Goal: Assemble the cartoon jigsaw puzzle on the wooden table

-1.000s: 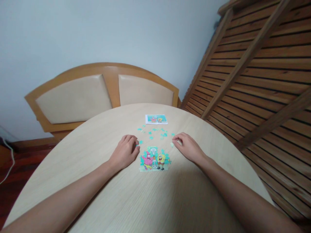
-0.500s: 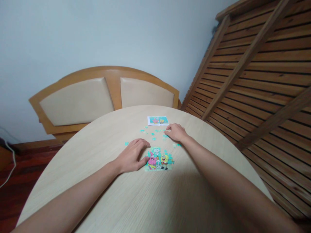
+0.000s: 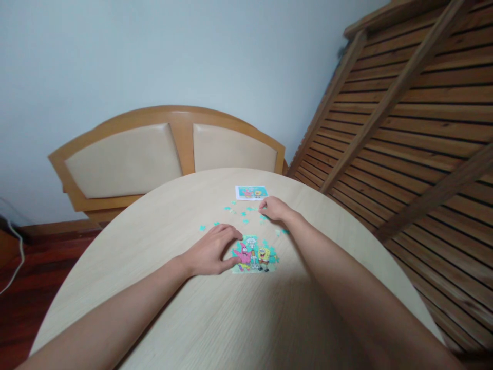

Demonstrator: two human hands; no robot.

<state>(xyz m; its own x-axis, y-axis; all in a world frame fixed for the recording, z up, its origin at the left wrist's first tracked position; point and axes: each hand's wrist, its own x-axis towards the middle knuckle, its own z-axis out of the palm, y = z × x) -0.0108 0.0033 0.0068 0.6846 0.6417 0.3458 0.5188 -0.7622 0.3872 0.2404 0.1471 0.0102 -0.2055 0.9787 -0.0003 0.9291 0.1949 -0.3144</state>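
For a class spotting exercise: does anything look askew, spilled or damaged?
Perhaps the slatted frame, right of the table: it slants, though perspective may exaggerate. Loose pieces lie scattered beyond the puzzle; no spill or damage shows.

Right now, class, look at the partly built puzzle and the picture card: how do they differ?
The puzzle has a jagged outline at its upper right, while the card has straight edges.
The puzzle lies nearer the person; the card lies farther across the table.
The left hand is at the puzzle's left side, while the card is nearer the right hand.
Both lie flat and show a blue-green cartoon picture.
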